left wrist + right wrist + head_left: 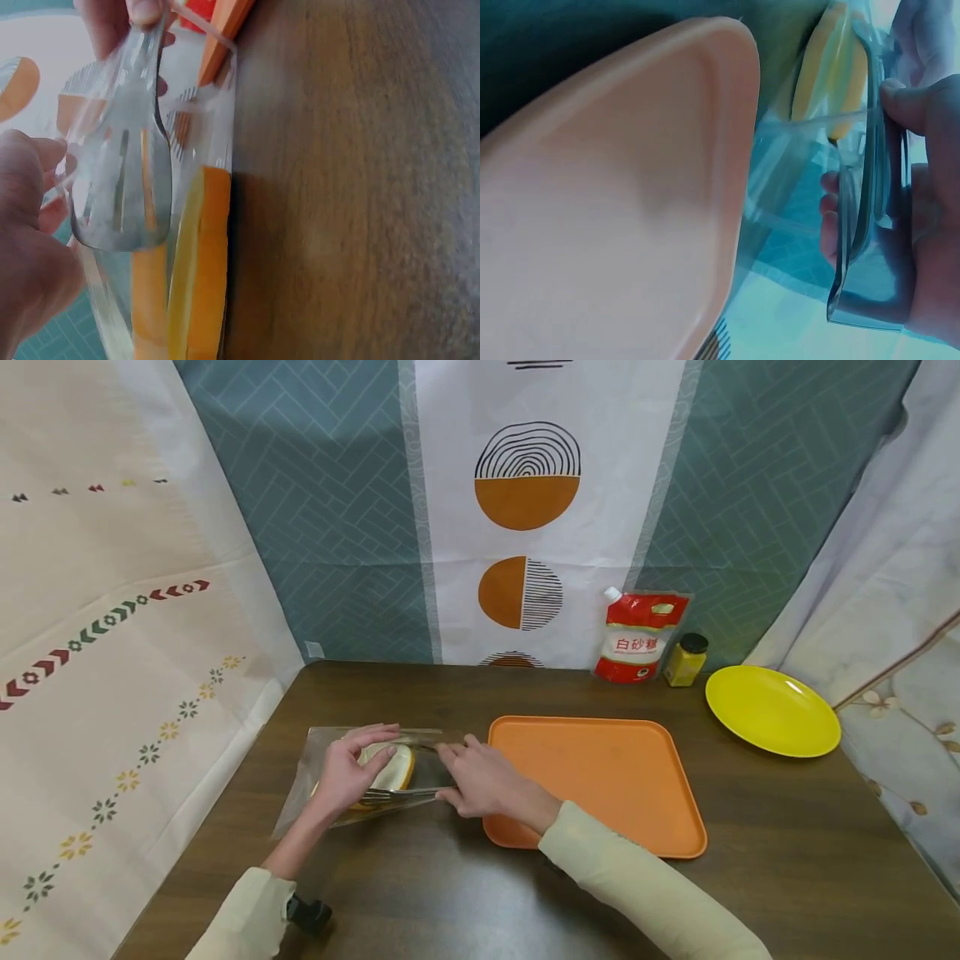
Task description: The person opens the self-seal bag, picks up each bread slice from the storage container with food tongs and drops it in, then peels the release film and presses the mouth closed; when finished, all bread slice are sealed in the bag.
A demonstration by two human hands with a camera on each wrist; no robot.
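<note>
A clear plastic bag (300, 789) lies at the left of the table, holding pale slices (393, 768) with orange edges, like thick bread. At its right end my right hand (480, 777) grips metal tongs (866, 187). Their slotted flat end (120, 187) reaches in beside the slices, overlapped by the film in the left wrist view. My left hand (352, 768) is over the bag's upper side, thumb and fingers apart in the head view, with curled fingertips at the film's edge in the left wrist view. Part of the slices is hidden behind this hand.
An orange tray (600, 777) lies right of the bag, partly under my right forearm. Along the back stand a red and white pouch (637, 643) and a yellow jar (686, 662) with a black lid. A yellow plate (772, 710) lies at the right.
</note>
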